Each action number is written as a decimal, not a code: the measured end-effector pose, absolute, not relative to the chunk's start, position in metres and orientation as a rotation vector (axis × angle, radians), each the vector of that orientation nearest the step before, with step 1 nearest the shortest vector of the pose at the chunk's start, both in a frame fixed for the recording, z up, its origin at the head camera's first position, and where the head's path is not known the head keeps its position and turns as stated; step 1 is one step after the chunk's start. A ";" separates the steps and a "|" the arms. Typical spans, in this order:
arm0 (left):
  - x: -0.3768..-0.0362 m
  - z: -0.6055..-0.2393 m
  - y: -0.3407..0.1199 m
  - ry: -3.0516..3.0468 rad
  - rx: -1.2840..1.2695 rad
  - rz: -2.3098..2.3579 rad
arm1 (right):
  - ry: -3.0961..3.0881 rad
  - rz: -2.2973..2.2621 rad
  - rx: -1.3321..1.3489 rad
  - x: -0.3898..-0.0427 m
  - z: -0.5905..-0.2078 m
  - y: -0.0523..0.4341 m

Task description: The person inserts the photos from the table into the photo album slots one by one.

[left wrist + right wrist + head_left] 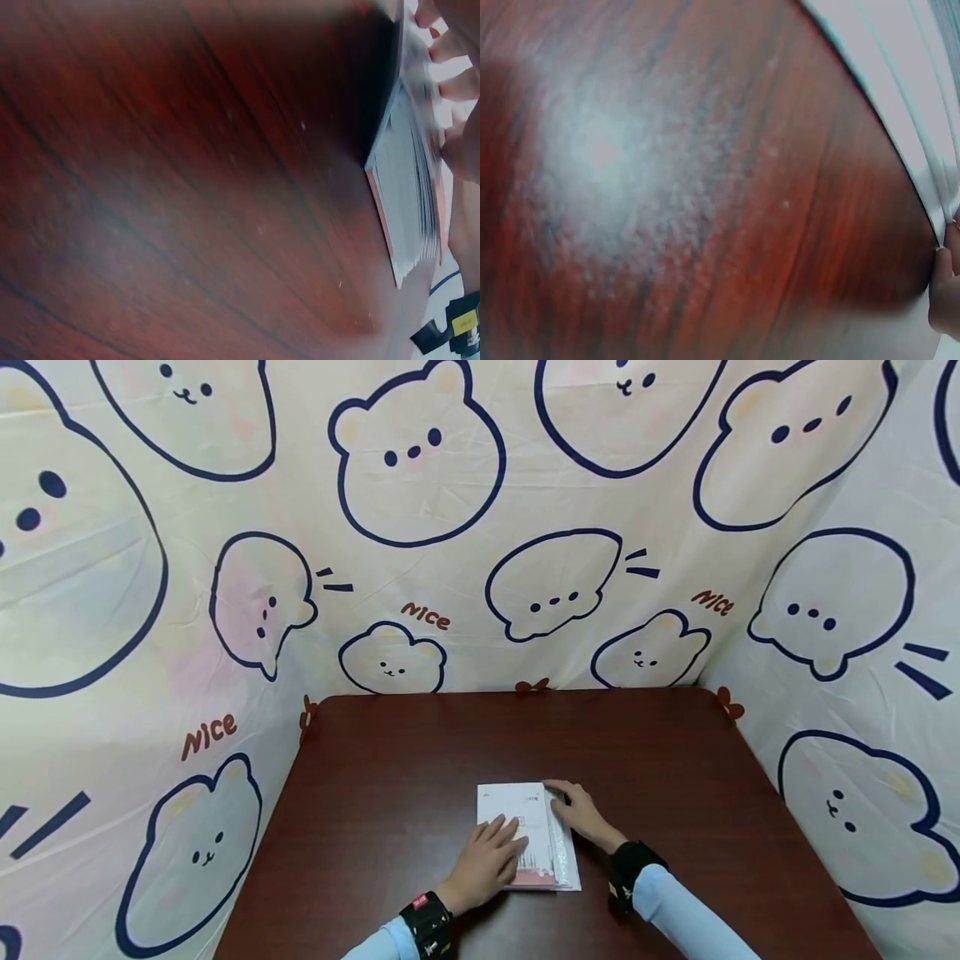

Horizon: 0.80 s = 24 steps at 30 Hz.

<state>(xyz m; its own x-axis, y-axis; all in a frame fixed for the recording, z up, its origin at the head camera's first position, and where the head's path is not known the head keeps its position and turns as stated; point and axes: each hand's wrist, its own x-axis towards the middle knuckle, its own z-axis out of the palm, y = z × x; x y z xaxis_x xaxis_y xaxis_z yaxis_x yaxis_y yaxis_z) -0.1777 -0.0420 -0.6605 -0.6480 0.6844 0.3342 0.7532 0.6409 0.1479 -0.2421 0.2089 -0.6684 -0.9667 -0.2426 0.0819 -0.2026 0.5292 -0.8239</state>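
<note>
A book (517, 802) with a white cover and a pink band along its lower edge lies on the brown table. My left hand (487, 860) rests on the cover at its left side, fingers extended. At the upper right corner, my right hand (581, 814) pinches the book's edge. The left wrist view shows the page block (409, 187) from its end, between pink-edged covers. In the right wrist view, thumb and fingers (943, 296) hold white sheets at the far right, which stand a little apart from one another.
The brown table (390, 760) has a glossy wood-grain top. Behind it and on both sides hangs a pale cloth (420, 577) printed with cartoon bears. Dark bands with small devices (427, 922) circle both wrists, over light blue sleeves (686, 910).
</note>
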 end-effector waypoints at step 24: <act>-0.334 -0.563 -0.066 -2.760 -0.871 -0.251 | 3.069 -0.710 -0.388 -0.325 -0.585 0.226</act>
